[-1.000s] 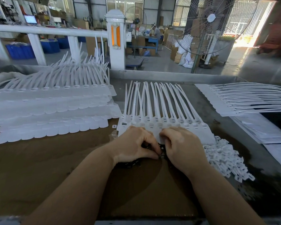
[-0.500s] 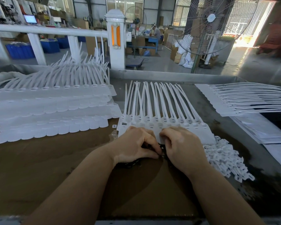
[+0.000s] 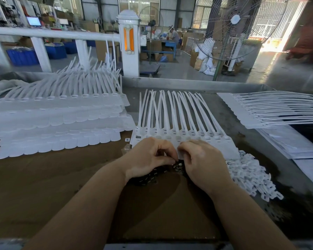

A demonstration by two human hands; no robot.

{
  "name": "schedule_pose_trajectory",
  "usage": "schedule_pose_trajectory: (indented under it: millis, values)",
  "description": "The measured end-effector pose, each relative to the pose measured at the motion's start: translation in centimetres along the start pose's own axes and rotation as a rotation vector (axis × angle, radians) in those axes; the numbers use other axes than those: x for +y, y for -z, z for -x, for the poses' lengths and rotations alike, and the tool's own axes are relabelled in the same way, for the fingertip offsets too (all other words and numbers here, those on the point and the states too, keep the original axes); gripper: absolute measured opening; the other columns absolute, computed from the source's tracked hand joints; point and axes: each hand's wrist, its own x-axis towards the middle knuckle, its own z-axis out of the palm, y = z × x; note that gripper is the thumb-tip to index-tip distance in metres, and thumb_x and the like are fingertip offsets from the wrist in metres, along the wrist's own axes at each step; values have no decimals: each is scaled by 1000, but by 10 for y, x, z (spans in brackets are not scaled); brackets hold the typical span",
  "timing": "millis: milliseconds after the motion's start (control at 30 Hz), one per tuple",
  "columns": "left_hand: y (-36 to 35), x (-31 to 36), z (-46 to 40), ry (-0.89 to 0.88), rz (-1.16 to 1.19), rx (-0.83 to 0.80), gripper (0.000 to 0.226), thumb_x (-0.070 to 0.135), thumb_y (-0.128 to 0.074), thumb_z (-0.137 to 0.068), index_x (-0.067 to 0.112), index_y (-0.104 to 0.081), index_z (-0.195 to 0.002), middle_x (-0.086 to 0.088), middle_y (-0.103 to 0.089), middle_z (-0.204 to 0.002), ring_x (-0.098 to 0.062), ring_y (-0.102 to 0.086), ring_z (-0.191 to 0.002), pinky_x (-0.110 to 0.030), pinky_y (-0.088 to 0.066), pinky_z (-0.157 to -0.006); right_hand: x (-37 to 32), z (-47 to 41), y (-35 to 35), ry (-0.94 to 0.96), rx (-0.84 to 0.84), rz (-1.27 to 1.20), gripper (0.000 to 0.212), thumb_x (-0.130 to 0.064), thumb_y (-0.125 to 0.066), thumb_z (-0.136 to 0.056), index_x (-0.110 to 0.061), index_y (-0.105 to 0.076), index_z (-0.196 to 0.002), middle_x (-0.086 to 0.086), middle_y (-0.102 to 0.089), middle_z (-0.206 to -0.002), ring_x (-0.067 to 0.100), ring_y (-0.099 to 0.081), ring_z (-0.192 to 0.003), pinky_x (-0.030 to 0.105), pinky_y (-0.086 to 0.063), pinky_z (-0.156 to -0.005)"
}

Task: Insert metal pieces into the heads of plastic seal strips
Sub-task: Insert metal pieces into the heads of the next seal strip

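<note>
At the seal strips' (image 3: 179, 136) near edge, both hands, left (image 3: 148, 157) and right (image 3: 202, 161), pinch small metal pieces (image 3: 177, 166).

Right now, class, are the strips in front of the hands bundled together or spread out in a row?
Spread out. The strips lie side by side, heads lined up beside both hands, tails fanning away across the table.

I am seated at a bench in a factory hall, an assembly workshop. Stacked sheets of white seal strips (image 3: 58, 114) cover my table (image 3: 43, 177), with a heap of small white plastic parts (image 3: 249, 175) beside them. Beyond a white railing (image 3: 49, 33) lie a concrete floor, blue crates (image 3: 23, 55), cardboard boxes, a large industrial fan (image 3: 231, 27), and a distant worker (image 3: 173, 34) at a blue bench.
</note>
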Motion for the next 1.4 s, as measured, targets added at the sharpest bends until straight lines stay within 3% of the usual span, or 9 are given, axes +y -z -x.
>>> schedule_pose_trajectory:
  millis: [133,233,500,700,800,933,1067,1200,1400]
  values:
    - [1,-1,0,10,-2,86,13,15,-67,-85,28,-69,-85,18,-64,-85,4,-57,-81,-9,-42,-76,0,0,-1,-4,16,-9,9,-3,-63,-80,-9,-69,-78,5,-69,-75,24,-62,-70,38,-52,-63]
    - [0,-3,0,3,-76,61,14,18,-69,-83,31,-71,-86,16,-59,-86,1,-54,-77,-8,-39,-70,0,0,-1,1,11,-7,10,-2,-62,-79,-9,-69,-77,5,-68,-75,24,-62,-70,38,-52,-62]
    - [-5,-6,-1,-19,-148,54,14,24,-74,-79,27,-75,-92,11,-57,-88,2,-50,-85,-2,-36,-72,0,-1,-2,-4,22,-15,11,-1,-61,-78,-8,-69,-79,5,-68,-76,24,-62,-70,37,-52,-62]
    - [-5,-5,-2,-18,-133,39,9,20,-75,-77,26,-74,-85,6,-60,-90,1,-51,-82,-5,-38,-72,0,0,-2,-2,19,-11,9,-2,-62,-80,-7,-69,-80,5,-69,-77,25,-62,-71,39,-52,-63]
    - [-2,-3,0,-18,-46,65,9,16,-72,-80,24,-69,-79,10,-62,-84,1,-54,-77,-6,-40,-71,-1,0,-2,-1,21,-7,11,0,-61,-78,-7,-69,-79,6,-68,-75,26,-62,-69,37,-51,-60]
    - [4,-3,1,-15,188,250,7,6,-66,-84,13,-66,-84,9,-67,-80,2,-61,-75,-9,-46,-73,-2,0,-1,-11,25,-2,9,1,-63,-78,-6,-69,-79,6,-68,-75,27,-62,-68,36,-52,-60]
    - [6,-9,1,81,480,458,11,1,-65,-84,12,-67,-85,0,-71,-75,-5,-65,-68,-12,-50,-66,-1,0,0,-11,14,-7,10,1,-63,-78,-6,-69,-81,7,-69,-79,28,-63,-73,39,-53,-63]
    - [7,-17,-3,172,673,545,17,-3,-63,-84,14,-69,-83,1,-72,-72,-7,-67,-67,-14,-52,-64,-1,0,0,-16,13,-19,9,1,-63,-79,-5,-70,-82,8,-69,-79,29,-63,-74,40,-53,-65]
    - [8,-22,-6,188,633,568,19,0,-61,-87,15,-69,-78,11,-63,-68,-1,-57,-58,-16,-51,-61,-2,0,1,-21,-3,-24,11,1,-61,-80,-5,-70,-83,7,-69,-80,28,-63,-75,39,-52,-66]
